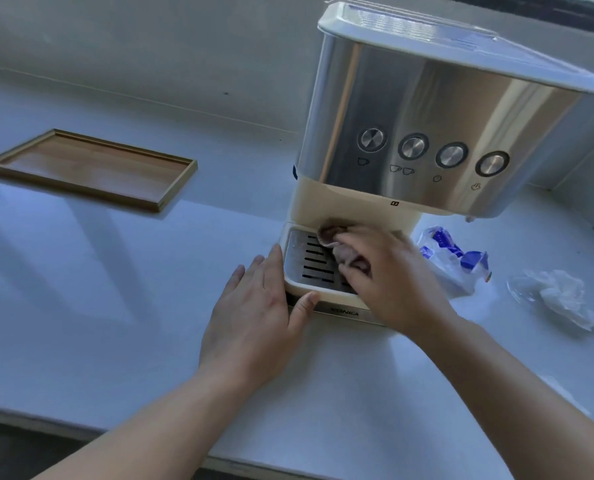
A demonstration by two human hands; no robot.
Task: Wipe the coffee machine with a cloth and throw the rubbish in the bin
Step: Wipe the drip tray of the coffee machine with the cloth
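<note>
**Hands at the drip tray, cloth on the grille**

Left hand [254,306] lies flat with its fingers straight and together against the left side of the coffee machine's base. Its thumb rests on the front edge of the drip tray [300,265], and it holds nothing. The right hand [392,282] reaches in from the right, fingers curled over a bunched brownish cloth [337,244] and pressing it down on the slotted metal grille of that tray. Part of the cloth pokes out past the fingertips, toward the back of the tray under the machine's overhang.

Both bare forearms cross a smooth white table [115,306], whose front edge shows at the bottom with a dark strip of floor below it.

The coffee machine [427,133] stands upright on the table. It has a cream base, a brushed-steel upper body with four round buttons in a row, and a pale lid.

Just right of the base lies a crumpled blue-and-white plastic bag [451,261]. Farther right, apart from it, lies a scrunched clear wrapper [562,292].

Well to the left, a shallow wooden tray [91,168] sits flat on the table with nothing in it.

Behind everything runs a plain pale wall [150,46].
</note>
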